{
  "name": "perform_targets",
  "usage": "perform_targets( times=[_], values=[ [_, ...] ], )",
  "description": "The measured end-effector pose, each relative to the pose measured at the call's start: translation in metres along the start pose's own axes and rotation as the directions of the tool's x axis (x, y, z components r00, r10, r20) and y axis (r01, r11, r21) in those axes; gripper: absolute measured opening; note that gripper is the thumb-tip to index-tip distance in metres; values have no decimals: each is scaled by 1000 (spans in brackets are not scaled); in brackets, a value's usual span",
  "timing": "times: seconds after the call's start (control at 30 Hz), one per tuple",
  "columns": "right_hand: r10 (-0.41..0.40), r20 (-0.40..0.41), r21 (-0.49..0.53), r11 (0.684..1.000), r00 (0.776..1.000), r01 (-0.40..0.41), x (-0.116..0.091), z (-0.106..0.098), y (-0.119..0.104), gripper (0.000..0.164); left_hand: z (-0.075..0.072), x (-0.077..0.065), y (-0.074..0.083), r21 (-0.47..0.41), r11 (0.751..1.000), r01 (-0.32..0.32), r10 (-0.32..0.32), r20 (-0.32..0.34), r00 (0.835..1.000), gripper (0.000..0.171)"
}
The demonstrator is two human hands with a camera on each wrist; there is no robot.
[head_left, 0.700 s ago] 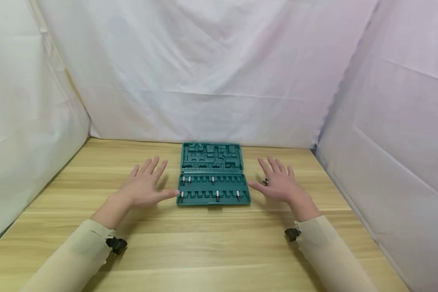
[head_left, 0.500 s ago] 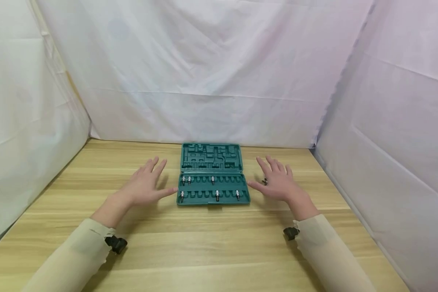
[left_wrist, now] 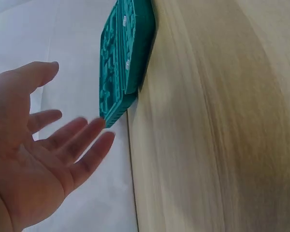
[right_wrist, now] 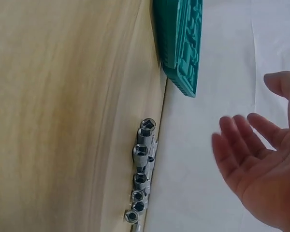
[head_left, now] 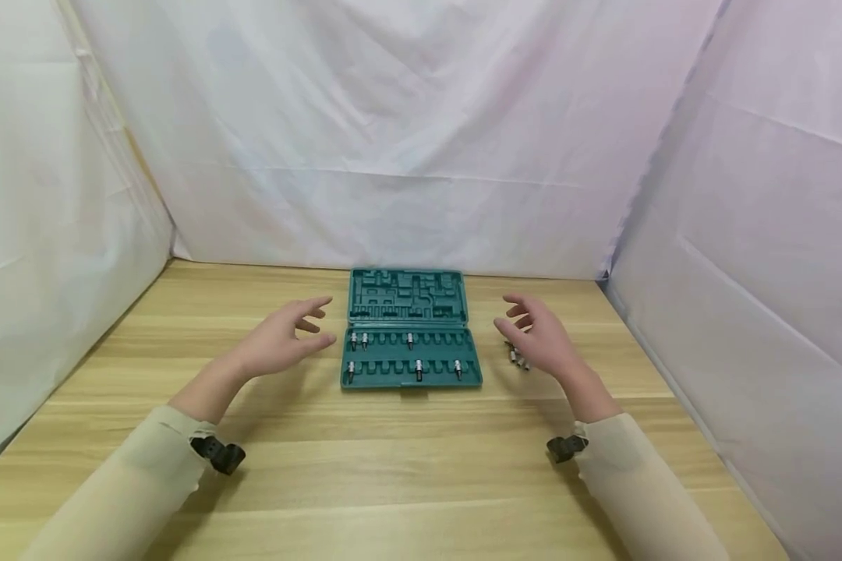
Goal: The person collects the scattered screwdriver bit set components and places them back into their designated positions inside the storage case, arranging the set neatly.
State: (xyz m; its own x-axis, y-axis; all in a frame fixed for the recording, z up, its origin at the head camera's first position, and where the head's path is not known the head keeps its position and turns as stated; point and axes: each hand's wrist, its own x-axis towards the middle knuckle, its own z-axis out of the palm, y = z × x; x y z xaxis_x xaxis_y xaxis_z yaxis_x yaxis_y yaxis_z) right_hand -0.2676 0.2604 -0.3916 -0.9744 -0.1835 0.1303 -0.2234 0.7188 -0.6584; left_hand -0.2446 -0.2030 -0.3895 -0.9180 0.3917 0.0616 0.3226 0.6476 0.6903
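A green plastic socket case [head_left: 412,380] lies unfolded on the table, its lid at the back. Several silver bit sockets [head_left: 419,369] sit in two rows of slots in the front half. To the left of the case is my left hand [head_left: 277,340], palm turned inward, fingers loosely bent, holding nothing. On the other side, my right hand [head_left: 539,336] hangs above the table with relaxed fingers and nothing in them. Below it lies a cluster of loose metal sockets [right_wrist: 141,179], partly hidden by the hand in the head view.
The wooden table [head_left: 393,467] runs back to a white cloth [head_left: 393,140] hanging behind it. More white cloth hangs along the left and right sides. Each wrist carries a small black camera mount [head_left: 567,448].
Both hands have turned from palms down to palms facing inward, their spread fingers now bending and closer together. More of the loose sockets shows under the right hand.
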Motion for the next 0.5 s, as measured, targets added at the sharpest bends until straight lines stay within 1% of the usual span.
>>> perform_targets(
  times=[0.13, 0.27, 0.4, 0.5],
  values=[
    [18, -4, 56, 998, 1000, -18, 0, -2, -1, 60, 0, 5, -5, -22, 999, 23, -22, 76, 997, 72],
    [24, 2, 74, 997, 1000, -24, -2, -4, -1, 58, 5, 11, -14, -36, 998, 53, -47, 155, 987, 73],
    [29, 6, 78, 997, 1000, -30, -4, -4, 0, 58, 10, 16, -22, -57, 995, 80, -67, 197, 978, 78],
    [30, 11, 83, 996, 999, -31, -5, -4, 2, 58, 14, 19, -26, -76, 992, 102, -83, 224, 971, 82]
  ],
)
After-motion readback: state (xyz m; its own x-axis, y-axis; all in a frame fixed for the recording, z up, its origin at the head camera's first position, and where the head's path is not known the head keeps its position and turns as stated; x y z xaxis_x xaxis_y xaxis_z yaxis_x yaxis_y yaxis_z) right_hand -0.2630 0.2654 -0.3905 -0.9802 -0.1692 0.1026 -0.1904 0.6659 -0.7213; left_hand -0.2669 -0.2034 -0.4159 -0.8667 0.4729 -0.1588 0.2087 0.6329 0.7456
